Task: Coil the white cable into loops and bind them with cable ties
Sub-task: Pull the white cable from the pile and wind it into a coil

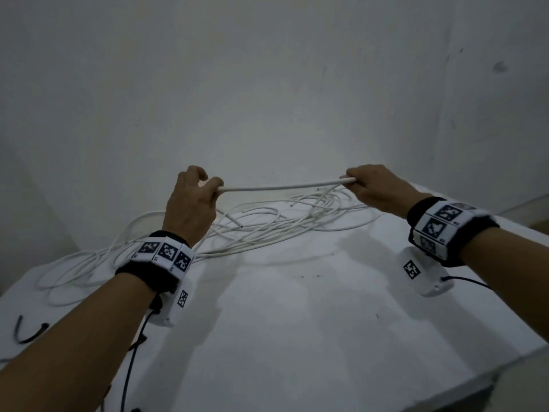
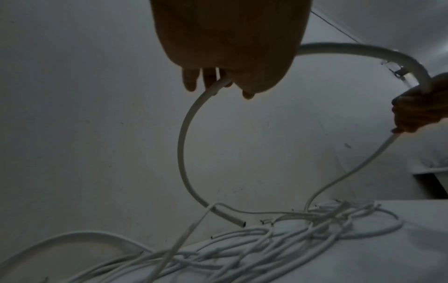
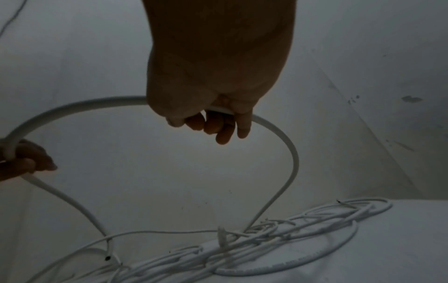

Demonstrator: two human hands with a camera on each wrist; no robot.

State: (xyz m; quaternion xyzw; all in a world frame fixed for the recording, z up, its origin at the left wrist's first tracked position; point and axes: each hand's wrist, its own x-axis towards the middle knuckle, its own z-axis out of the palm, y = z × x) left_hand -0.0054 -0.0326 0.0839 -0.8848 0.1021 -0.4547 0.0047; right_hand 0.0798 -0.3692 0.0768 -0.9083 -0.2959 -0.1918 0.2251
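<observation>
Left hand: the person's left hand (image 1: 191,200) is raised above the table, its fingers (image 2: 190,80) curled round the thin white round plastic-sheathed cable (image 1: 279,187) close to a cut end, which hangs just below the hand.
Right hand: the right hand (image 1: 374,185) is level with it, well apart to the right, clenched on the same cable; its fingers (image 3: 223,132) wrap the strand from above.
Held span: between the two hands the cable runs nearly straight and level, clear of the table.
Rest of the cable: from the right hand the strand drops into a loose, tangled heap of white cable (image 1: 267,224) lying across the far half of the flat white table (image 1: 297,322), trailing off toward the near left edge. Several cut ends show in the heap, so it may be more than one piece; this cannot be told for certain.
Cable ties: a short black curved strip (image 1: 26,334) lies at the near left edge of the table; it may be a tie, but it is too small to be sure.
Progress: very early, by the look of it. No neat loop is formed and nothing is bound.
Left to do: gather the whole heap into even loops, then bind them with the ties.
</observation>
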